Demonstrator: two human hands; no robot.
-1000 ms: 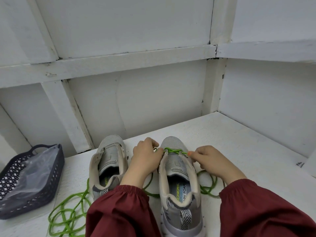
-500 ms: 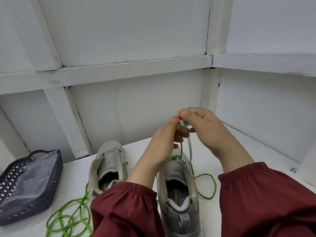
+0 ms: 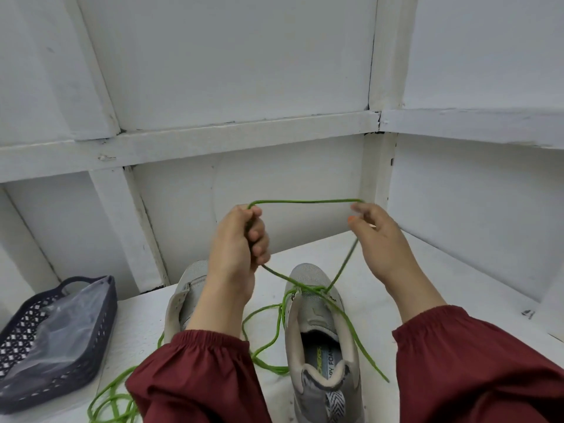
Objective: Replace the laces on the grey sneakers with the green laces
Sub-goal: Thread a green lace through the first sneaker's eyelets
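A dark basket [image 3: 105,337] sits on the left side of the white table [image 3: 442,279], and part of it is cut off by the edge of the view. Inside it lies a see-through plastic bag [image 3: 64,331].

Two grey sneakers stand side by side near the front, toes pointing at the back wall [image 3: 244,71]. The laced sneaker [image 3: 308,274] is the one by the right hand, and the green lace [image 3: 305,202] goes through its holes near the toe. You can see down into this shoe, with writing on the inside sole. The other sneaker [image 3: 180,303] is partly hidden behind the left arm.

The left hand [image 3: 238,248] is up in the air with its fingers curled round the lace. The right hand [image 3: 378,239] is up too and holds the lace at its fingertips, though they look blurry. The lace runs straight from hand to hand, and from each hand a strand goes down to the toe. Its loose ends lie on the table on both sides of the shoe.

A second green lace [image 3: 112,387] lies in loops at the front left, by the red sleeves [image 3: 198,383].

The table ends at the back wall and at the right wall [image 3: 473,209], and they meet in a corner. Bare white table top shows between the laced sneaker and the right wall
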